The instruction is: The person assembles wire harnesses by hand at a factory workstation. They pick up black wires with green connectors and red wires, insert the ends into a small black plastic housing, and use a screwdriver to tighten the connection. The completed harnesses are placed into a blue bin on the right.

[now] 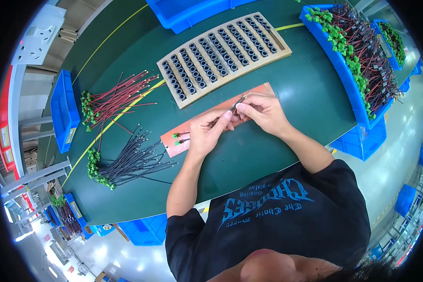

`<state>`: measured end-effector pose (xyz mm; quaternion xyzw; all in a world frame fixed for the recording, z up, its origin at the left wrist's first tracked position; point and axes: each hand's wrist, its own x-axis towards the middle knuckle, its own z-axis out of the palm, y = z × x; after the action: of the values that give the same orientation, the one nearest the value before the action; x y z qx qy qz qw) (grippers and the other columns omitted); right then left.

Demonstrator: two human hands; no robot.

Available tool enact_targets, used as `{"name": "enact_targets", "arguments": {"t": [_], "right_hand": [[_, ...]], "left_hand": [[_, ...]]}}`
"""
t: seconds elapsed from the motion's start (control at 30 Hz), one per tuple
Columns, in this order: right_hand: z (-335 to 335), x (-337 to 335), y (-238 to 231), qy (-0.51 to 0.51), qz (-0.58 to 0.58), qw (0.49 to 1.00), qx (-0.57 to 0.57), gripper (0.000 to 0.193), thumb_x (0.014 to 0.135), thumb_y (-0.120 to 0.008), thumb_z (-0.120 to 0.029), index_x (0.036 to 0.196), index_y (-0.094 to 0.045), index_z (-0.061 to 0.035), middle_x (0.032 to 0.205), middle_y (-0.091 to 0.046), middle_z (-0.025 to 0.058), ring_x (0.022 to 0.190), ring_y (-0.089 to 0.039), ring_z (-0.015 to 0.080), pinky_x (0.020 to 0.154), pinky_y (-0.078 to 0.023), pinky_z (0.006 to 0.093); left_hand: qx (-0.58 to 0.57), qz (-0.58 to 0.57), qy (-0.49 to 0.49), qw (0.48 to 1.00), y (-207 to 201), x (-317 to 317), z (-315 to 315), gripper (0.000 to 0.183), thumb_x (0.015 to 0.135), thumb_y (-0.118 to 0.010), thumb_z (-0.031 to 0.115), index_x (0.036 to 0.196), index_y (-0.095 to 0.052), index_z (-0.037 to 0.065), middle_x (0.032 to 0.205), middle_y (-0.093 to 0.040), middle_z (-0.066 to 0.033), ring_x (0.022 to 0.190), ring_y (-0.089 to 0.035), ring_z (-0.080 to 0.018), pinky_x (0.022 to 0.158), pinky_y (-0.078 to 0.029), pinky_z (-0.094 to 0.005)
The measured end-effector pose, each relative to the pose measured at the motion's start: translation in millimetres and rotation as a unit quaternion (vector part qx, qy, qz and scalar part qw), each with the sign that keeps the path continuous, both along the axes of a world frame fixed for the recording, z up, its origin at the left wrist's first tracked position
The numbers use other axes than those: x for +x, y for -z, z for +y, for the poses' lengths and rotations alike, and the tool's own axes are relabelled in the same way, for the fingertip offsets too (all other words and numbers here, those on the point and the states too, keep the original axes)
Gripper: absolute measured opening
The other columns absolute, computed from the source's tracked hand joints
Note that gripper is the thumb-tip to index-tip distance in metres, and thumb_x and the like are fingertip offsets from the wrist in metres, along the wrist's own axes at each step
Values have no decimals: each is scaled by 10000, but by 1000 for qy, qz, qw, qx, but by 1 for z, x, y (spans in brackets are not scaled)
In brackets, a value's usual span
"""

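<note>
Blue tray: I see it (65, 110) standing at the far left of the frame.
Red wires: a loose fan (122, 96) on the green table (310, 101), upper left, green connectors at its left end.
Black wires: a second fan (131, 157) just below, its green connectors (98, 169) also leftward.
Orange board: lies slantwise in mid-frame under the hands; I make out two green connectors (176, 135) at its lower-left end (176, 150).
Left hand: the left hand (207, 130) is over the board, thumb and finger brought together on the small dark piece's lower end.
Wooden rack: tilted, upper centre, rows of black-rimmed holes along the rack (174, 52).
Small dark piece: I find it (238, 103) at frame centre, slanting between both hands, partly covered by fingers.
Right hand: the right hand (267, 113) pinches its upper part.
Blue bin: upper right, this bin (337, 75) brims with wired green connectors.
</note>
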<state>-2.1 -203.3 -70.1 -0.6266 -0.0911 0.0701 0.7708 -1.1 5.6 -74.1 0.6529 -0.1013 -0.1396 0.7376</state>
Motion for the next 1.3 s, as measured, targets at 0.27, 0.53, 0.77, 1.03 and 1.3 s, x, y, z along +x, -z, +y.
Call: {"name": "enact_targets", "arguments": {"t": [0.27,0.53,0.77,1.03,1.3], "right_hand": [[-2,1,4,-8,6,1000,-27,169,1026,-669,-109,1051,-739,43,949,-692,68,784,-651,100,692,-568,245],[-2,2,5,-20,42,999,-13,185,1031,-670,-132,1028,-740,40,877,-692,49,763,-637,87,675,-541,242],[0,1,8,-22,45,999,-7,186,1029,-679,-143,995,-738,30,875,-709,55,760,-651,81,664,-541,235],[0,-1,0,20,-4,987,-157,193,976,-749,-167,914,-721,14,790,-738,61,714,-679,77,642,-552,246],[-6,3,1,98,-171,934,-298,226,947,-763,-184,866,-707,20,730,-702,97,627,-646,142,569,-494,295]], "left_hand": [[-2,1,8,1000,3,1,2,157,1015,-667,62,1074,-764,-46,935,-748,-113,756,-678,-122,672,-557,-257],[-12,-1,13,1000,2,2,3,154,1009,-670,53,1074,-762,-52,935,-748,-118,762,-688,-135,675,-566,-262],[-3,-5,16,1000,5,1,6,154,1006,-675,57,1071,-762,-53,935,-749,-117,759,-690,-139,675,-566,-259],[40,-31,-1,999,1,3,4,209,1051,-621,110,1102,-732,-59,994,-745,-116,846,-696,-156,785,-571,-288],[19,-77,-121,989,0,0,9,163,1034,-633,74,1153,-690,-23,1124,-723,-104,1024,-676,-169,928,-541,-315]]}}
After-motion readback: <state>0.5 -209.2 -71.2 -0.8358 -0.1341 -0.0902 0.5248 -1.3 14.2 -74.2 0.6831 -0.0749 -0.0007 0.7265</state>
